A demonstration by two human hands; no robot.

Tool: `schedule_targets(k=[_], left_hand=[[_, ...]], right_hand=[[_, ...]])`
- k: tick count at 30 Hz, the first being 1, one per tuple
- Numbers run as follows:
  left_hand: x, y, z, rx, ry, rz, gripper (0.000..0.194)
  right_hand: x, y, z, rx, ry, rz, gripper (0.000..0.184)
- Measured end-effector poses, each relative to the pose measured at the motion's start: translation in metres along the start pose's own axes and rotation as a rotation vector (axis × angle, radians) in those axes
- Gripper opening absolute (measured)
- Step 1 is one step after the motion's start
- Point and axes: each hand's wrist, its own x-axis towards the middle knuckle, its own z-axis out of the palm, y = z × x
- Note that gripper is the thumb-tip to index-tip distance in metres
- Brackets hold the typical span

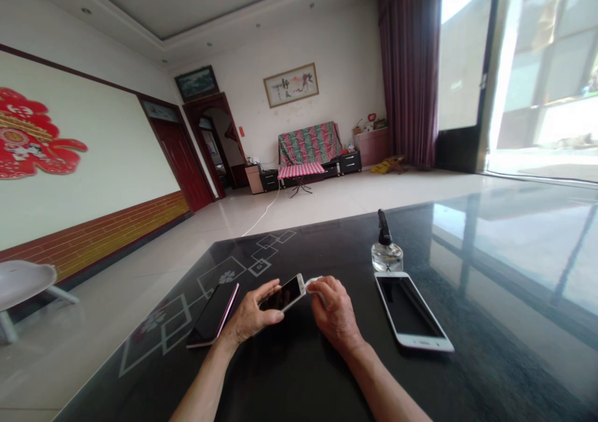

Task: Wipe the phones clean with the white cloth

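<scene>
My left hand [255,313] is closed around a smartphone [286,295] with a dark screen and a pale frame, tilted above the table. Pinched in my right hand [334,310] is a small white cloth or tissue [316,281], touching or very near the phone's far end; most of it is hidden by the fingers. To the left lies a dark phone [213,316] with a pinkish edge. A larger white phone [412,313] rests face up on the right. Just beyond it stands a clear spray bottle [387,256] with a black pump top.
The glossy black table [289,378] has white square patterns on its left part. A white plastic stool [27,282] stands on the floor at left. Farther off are a small checked table [301,171], a cloth-covered object [311,143] and a purple curtain [408,73].
</scene>
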Motion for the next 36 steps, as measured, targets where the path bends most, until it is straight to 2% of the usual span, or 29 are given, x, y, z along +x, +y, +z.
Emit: schedule_targets(k=[4,13,19,26,30,36], left_hand=[[-0.001,0.003,0.0,0.018,-0.003,-0.006,0.079],[-0.004,0.009,0.004,0.034,-0.001,-0.047,0.078],[-0.004,0.015,0.008,-0.067,-0.07,-0.012,0.075],[-0.002,-0.004,0.002,-0.151,-0.029,0.006,0.076],[0.0,-0.011,0.001,-0.141,-0.013,-0.005,0.077],[-0.005,0.007,0.004,-0.014,-0.047,-0.019,0.078]], right_hand=[[0.0,0.0,0.001,-0.021,-0.004,-0.03,0.025],[-0.001,-0.001,0.0,0.05,-0.051,0.003,0.022],[0.0,0.004,0.001,0.15,0.024,0.051,0.02],[0.001,-0.012,-0.001,0.209,0.034,-0.001,0.019],[0.001,-0.011,0.002,0.225,0.029,0.0,0.018],[-0.002,-0.002,0.004,0.224,0.01,0.072,0.017]])
